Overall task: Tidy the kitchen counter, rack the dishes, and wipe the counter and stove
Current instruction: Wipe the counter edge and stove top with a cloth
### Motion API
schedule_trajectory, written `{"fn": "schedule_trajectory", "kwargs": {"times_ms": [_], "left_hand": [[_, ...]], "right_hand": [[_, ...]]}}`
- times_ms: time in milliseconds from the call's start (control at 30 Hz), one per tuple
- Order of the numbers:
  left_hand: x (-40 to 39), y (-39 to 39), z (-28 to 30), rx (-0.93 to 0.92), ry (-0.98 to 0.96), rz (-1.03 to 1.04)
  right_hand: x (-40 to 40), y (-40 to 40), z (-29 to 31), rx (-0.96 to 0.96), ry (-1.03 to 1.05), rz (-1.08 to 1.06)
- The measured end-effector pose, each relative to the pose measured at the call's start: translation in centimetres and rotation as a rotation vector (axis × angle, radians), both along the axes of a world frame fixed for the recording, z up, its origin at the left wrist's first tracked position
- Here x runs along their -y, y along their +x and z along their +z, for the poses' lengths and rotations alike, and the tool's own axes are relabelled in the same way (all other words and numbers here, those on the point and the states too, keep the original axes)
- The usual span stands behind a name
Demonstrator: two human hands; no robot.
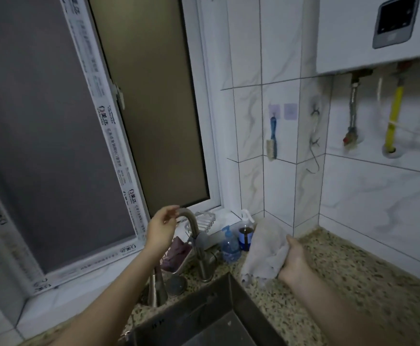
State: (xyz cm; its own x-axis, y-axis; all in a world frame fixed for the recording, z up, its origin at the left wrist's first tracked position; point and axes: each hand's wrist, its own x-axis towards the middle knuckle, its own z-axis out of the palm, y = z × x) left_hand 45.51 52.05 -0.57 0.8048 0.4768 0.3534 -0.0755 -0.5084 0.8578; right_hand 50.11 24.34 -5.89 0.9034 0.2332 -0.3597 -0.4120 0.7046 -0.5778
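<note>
- Bench [348,278]: speckled granite running from the sink toward 3 o'clock. Wiping toward the sink edge could, I judge, push crumbs or water into the basin corner, or drag the cloth's loose tail over the rim.
- Sink [204,318]: dark steel basin at 6 o'clock, with what look like a few specks on its floor.
- Dishcloth [266,250]: pale grey-white and crumpled, lifted at the bench's back corner just right of centre, one corner trailing to the granite. It hangs right beside the bottles, so a wide sweep might topple them.
- Faucet [194,236]: curved steel neck at 7 o'clock from the cloth. The left hand [161,231] hovers by its top, fingers relaxed, grip released, holding nothing.
- Right hand [295,260]: grip closed on the cloth's lower edge.
- Blue pump bottle [230,245] and dark bottle [245,237]: standing just beside each other, near the cloth, easiest to knock.
</note>
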Motion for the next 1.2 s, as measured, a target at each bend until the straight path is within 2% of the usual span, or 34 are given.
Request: {"fn": "schedule_trajectory", "kwargs": {"times_ms": [133, 233, 367, 400, 467, 533, 600, 700, 833, 967, 1200], "left_hand": [[-2.4, 1.8, -1.2, -0.066, 0.286, 0.127], [-3.3, 2.9, -1.8, -0.190, 0.369, 0.158], [-4.0, 5.2, -1.6, -0.469, 0.451, 0.132], [-4.1, 6.0, -1.6, -0.531, 0.435, 0.137], [-4.6, 6.2, -1.2, -0.567, 0.249, 0.141], [-4.7, 6.9, -1.5, -0.522, 0.063, 0.194], [-5.0, 7.3, -1.9, -0.491, 0.003, 0.249], [-5.3, 7.3, -2.5, -0.483, -0.001, 0.288], [-5.1, 7.3, -2.7, -0.491, 0.009, 0.347], [-4.9, 7.3, -2.8, -0.485, 0.039, 0.378], [-4.8, 7.2, -2.6, -0.472, 0.047, 0.390]], "right_hand": [[-0.9, 2.7, 0.0, 0.004, -0.054, 0.035], [-1.5, 5.6, 0.0, -0.010, -0.067, 0.048], [-3.5, 9.4, -0.1, 0.007, -0.016, 0.100], [-4.1, 10.8, -0.7, 0.007, -0.012, 0.122], [-5.4, 12.3, -1.3, 0.037, -0.010, 0.175], [-6.3, 14.4, -2.7, 0.034, -0.070, 0.271], [-7.4, 16.7, -3.8, 0.038, -0.138, 0.312], [-9.1, 20.3, -5.0, 0.079, -0.206, 0.336], [-11.2, 23.3, -5.3, 0.014, -0.048, 0.430], [-13.2, 25.1, -5.1, -0.034, -0.046, 0.500], [-16.5, 26.9, -3.4, -0.028, 0.047, 0.457]]}}
